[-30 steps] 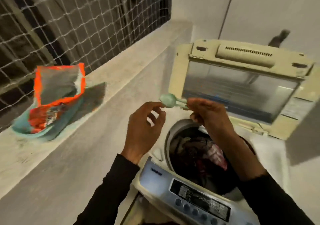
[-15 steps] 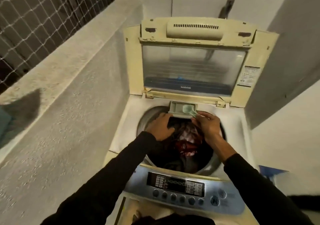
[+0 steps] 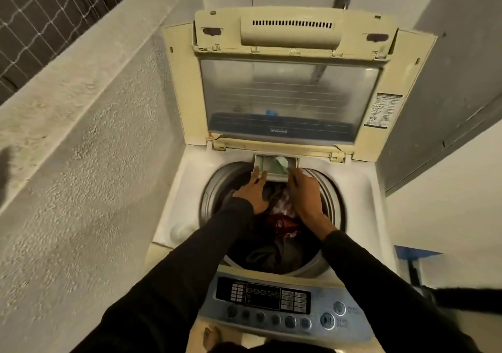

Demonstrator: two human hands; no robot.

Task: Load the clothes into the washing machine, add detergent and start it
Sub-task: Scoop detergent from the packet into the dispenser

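While right hand (image 3: 304, 193) grips half-hidden scoop (image 3: 281, 163) | left hand (image 3: 254, 191) fingers extended on drawer (image 3: 262, 162)

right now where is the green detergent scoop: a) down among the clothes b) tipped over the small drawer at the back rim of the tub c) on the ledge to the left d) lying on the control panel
b: the green scoop sits over the detergent drawer, held by the right hand.

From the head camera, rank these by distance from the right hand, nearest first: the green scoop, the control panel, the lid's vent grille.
1. green scoop, held in the right hand over the drawer
2. control panel, front edge
3. vent grille, top of raised lid
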